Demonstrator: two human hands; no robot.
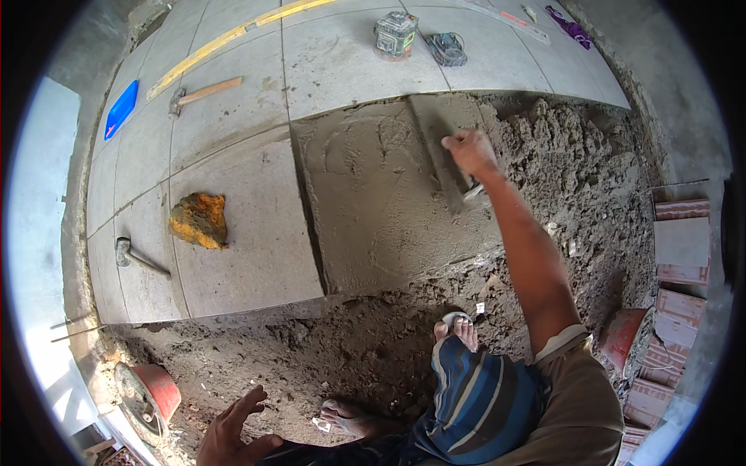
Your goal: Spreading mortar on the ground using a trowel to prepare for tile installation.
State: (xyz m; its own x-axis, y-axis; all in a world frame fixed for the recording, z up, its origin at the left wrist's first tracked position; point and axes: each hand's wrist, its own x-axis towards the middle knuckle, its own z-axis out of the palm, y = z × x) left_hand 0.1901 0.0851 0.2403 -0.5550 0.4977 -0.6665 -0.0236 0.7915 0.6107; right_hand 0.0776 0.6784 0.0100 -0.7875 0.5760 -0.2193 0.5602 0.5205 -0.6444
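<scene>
My right hand [471,153] grips a long flat steel trowel [427,124] that lies on a smoothed patch of grey wet mortar [357,206], along its right part. Rougher, lumpy mortar [575,163] borders that patch on the right. To the left of the patch is a large grey floor tile [256,248] with a dirty yellow sponge or cloth [198,220] on it. My left hand [237,427] is at the lower edge with fingers apart, holding nothing.
Two mallets [140,260] [206,92], a blue tray [120,109], a yellow level [233,35], a tool [395,33] and a grey coiled item [446,50] rest on tiles. Red buckets [159,392] [622,334] flank my feet. Stacked tiles [680,245] stand at the right.
</scene>
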